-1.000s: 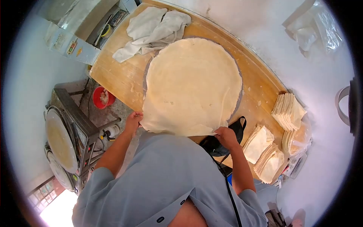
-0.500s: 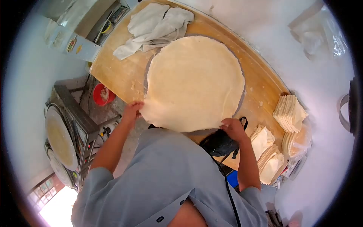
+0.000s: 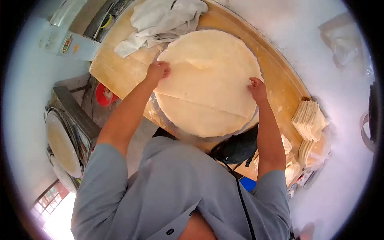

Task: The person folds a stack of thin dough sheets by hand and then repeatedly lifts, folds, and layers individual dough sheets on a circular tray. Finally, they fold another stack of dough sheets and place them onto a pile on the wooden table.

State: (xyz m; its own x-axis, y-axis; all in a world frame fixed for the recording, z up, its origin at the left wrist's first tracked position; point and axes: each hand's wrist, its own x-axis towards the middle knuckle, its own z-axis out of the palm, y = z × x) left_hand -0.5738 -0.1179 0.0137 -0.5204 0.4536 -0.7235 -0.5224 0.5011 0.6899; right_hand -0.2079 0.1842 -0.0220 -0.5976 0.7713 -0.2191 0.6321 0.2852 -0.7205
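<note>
A large, thin round dough sheet (image 3: 208, 84) lies on a dark round board (image 3: 202, 138) on the wooden table. A straight crease or layer edge crosses its near half, and a low ridge shows farther back. My left hand (image 3: 158, 72) is at the sheet's left edge, fingers curled in a pinch on the dough. At the right edge, my right hand (image 3: 257, 89) is closed with thumb and fingers together at the dough. The exact contact of the fingertips is partly hidden.
A crumpled pale cloth (image 3: 164, 22) lies at the table's far left. Stacks of cut dough sheets (image 3: 308, 122) stand at the right. A black bag (image 3: 236, 146) sits by the near edge. A red bucket (image 3: 104, 95) is on the floor, left, near round griddles (image 3: 62, 142).
Both hands have moved away from my body, from the sheet's near edge to its sides. A crease or layer edge now crosses the dough. The view has shifted slightly.
</note>
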